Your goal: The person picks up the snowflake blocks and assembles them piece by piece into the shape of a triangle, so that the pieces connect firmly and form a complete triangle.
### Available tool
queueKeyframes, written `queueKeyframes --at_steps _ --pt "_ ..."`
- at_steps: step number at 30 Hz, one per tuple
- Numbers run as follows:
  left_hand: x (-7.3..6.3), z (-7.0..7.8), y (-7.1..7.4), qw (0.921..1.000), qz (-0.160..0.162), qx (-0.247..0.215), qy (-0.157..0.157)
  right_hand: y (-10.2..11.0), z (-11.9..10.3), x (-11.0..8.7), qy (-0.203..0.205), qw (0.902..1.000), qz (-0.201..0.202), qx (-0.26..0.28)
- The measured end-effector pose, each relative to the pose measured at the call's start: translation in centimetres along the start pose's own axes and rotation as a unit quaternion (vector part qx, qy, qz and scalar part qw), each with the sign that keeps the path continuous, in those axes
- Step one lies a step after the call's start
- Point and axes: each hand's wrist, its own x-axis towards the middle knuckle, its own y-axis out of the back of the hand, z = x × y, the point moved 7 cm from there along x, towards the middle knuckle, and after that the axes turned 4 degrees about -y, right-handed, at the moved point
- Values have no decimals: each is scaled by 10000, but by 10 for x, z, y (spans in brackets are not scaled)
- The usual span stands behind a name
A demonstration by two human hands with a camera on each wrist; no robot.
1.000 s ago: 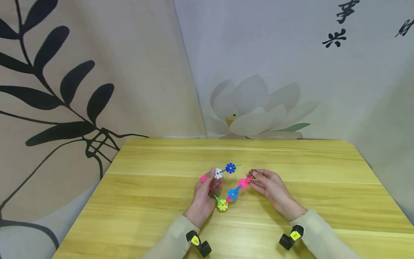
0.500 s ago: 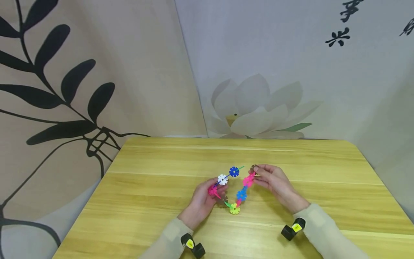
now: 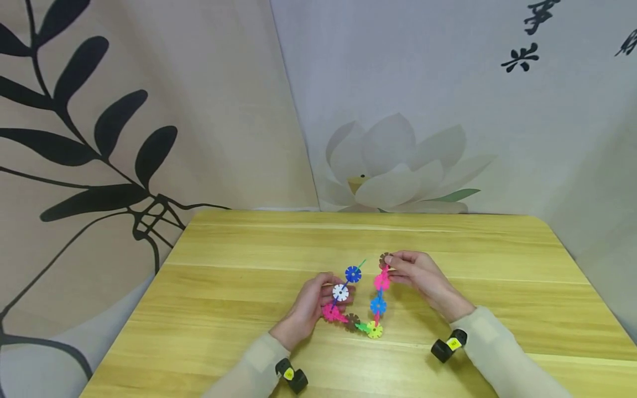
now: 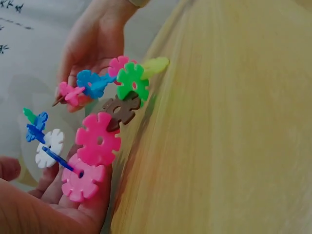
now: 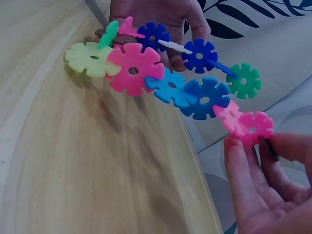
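Note:
A chain of slotted plastic snowflake discs hangs in a U between the hands. My right hand pinches the brown disc at one end between thumb and fingers. From there run pink, light blue, yellow, green and brown discs. My left hand lies under the other side, its fingers extended behind the pink discs and the white disc, with the thumb apart from them. Beyond the white one, a dark blue disc and a green disc form the free end.
A wood-grain table lies beneath both hands. Behind it hangs a pale backdrop printed with dark leaves, a lotus and characters. Each wrist wears a black camera on a strap.
The left hand's thumb has come away from the chain, and its fingers now lie beneath it. The chain's bend has spread wider, with the dark blue end lower. The right hand keeps its pinch.

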Motion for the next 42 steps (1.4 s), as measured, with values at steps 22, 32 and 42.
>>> queueKeyframes --at_steps 22,32,42 --pt "6 1 -13 9978 -261 330 -514 -8 -7 5 104 9970 547 -531" --pt "8 -1 -13 9971 -51 494 -576 -10 -8 6 107 9964 684 -498" --pt "6 -2 -14 9959 -11 678 -600 -13 -10 7 126 9960 698 -541"
